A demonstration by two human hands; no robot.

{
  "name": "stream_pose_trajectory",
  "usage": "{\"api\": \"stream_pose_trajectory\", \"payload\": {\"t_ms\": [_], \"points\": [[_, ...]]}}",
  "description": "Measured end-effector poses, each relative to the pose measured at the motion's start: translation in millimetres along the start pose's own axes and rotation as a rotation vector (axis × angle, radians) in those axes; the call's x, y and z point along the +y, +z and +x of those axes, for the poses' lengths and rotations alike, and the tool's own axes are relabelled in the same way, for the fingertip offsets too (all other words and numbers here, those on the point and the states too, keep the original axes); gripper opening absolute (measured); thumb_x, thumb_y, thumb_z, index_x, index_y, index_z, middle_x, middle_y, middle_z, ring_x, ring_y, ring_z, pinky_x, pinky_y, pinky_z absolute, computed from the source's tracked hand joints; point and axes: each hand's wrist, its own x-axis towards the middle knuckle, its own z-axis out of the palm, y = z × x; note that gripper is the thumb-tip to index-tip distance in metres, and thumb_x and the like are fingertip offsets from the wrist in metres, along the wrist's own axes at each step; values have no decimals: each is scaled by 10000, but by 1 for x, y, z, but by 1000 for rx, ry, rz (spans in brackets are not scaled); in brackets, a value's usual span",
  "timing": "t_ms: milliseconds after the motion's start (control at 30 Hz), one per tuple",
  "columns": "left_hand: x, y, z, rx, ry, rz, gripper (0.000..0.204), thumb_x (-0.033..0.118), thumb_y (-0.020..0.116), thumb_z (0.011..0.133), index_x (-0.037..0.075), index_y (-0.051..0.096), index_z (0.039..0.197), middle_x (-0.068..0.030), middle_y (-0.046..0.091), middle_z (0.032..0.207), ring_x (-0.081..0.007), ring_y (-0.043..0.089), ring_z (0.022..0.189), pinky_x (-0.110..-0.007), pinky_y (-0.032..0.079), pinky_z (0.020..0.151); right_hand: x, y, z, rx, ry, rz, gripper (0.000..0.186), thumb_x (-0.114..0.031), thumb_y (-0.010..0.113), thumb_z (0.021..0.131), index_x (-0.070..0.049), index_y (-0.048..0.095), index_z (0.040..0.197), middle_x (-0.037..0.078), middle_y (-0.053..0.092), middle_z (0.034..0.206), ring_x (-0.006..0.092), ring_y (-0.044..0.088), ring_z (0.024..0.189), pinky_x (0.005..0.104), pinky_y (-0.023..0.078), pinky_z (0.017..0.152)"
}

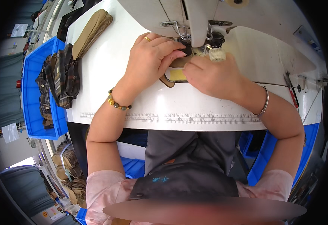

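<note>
Pinching small black material inside the white tabletop's ruled edge, left hand should guide gently; right hand curls, grip unclear.

My white bench carries the sewing machine. A stack of brown pieces lies at my far left, a brown piece (partly hidden from me) near my left hand, a slim red-and-black tool at right; a ruler scale runs along the near edge.

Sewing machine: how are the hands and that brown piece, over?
Left hand at brown piece, fingertips bunched. Right hand beside it, fingers curled. Brown piece at sewing machine, partly hidden by hands.
</note>
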Motion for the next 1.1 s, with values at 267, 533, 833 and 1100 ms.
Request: {"api": "stream_pose_trajectory", "payload": {"t_ms": [267,533,833,1100], "points": [[2,-2,0,111,21,62,215,282,801,787,139,759,941,17,722,875,-221,640,866,-376,492,900,18,12,6,114,126,-158,99,-209,719,812,-134,657,830,35,532,529,236,595,466,370,451,411],[-6,-5,-2,107,112,273,325,97,720,695,170,708,1012,27,680,959,-213,637,1001,-503,416,1078,20,13,7,140,93,-133,63,-136,684,805,-97,636,812,29,496,480,233,567,426,366,433,392],[8,6,-1,219,116,323,310,188,748,679,178,702,985,43,661,944,-192,627,934,-506,423,1049,20,13,6,139,95,-211,104,-103,677,786,-110,576,763,17,493,485,217,562,424,348,431,387],[0,9,-1,252,170,398,306,192,752,657,163,694,957,35,647,908,-188,624,879,-464,453,1024,20,17,4,121,95,-152,80,-78,677,789,-92,612,834,39,559,579,235,593,470,363,464,415]]}}
